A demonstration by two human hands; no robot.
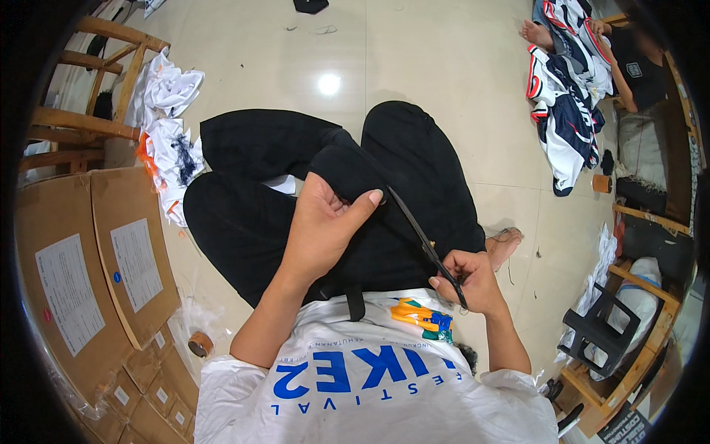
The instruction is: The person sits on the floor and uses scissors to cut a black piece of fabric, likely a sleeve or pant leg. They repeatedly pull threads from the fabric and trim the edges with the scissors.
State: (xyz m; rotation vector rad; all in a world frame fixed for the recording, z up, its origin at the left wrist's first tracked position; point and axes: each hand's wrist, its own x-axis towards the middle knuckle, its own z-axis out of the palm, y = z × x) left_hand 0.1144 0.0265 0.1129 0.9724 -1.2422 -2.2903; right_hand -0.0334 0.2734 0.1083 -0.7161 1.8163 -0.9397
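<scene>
My left hand [319, 231] grips a piece of black fabric [346, 166], its thumb pressed along the near edge. The cloth is folded over at my fingers and trails left across my lap, where it is hard to tell from my black trousers [418, 144]. My right hand [473, 283] is closed round the handles of dark scissors [418, 235]. The blades slant up and left and look nearly together. Their tips touch or lie just beside the fabric edge by my left thumb; I cannot tell whether they are cutting. A bit of white material [282, 183] shows beneath the cloth.
Cardboard boxes [137, 259] with paper labels and a wooden frame [92, 122] stand at left, beside white cloth [166, 96]. At far right another person [637, 70] handles white and navy garments [566, 118]. A black plastic stool [603, 329] and tape roll [601, 183] are at right.
</scene>
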